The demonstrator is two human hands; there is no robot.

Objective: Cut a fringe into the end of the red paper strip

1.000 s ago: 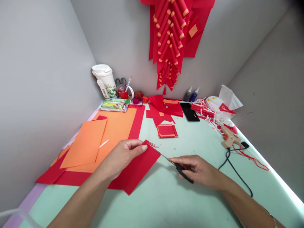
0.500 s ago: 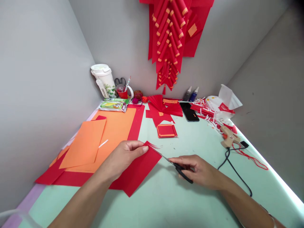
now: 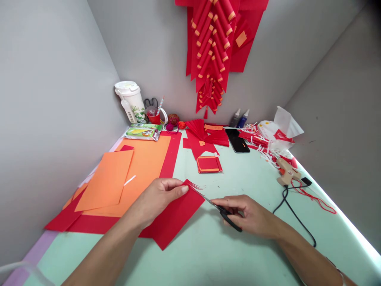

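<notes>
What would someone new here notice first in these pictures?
Probably the big red hanging decoration, lined with orange-tipped rolls, on the back wall at top centre. Below, near the middle, the left hand pinches a red sheet with thin strips along one edge, where the right hand holds black-handled scissors.

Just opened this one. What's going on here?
A person is cutting red paper at a green table. The left hand holds the red paper near its top corner, while the right hand works the scissors, blades at the paper's edge. Thin strips fringe that edge. Orange sheets lie to the left, and a glue gun sits to the right.
</notes>
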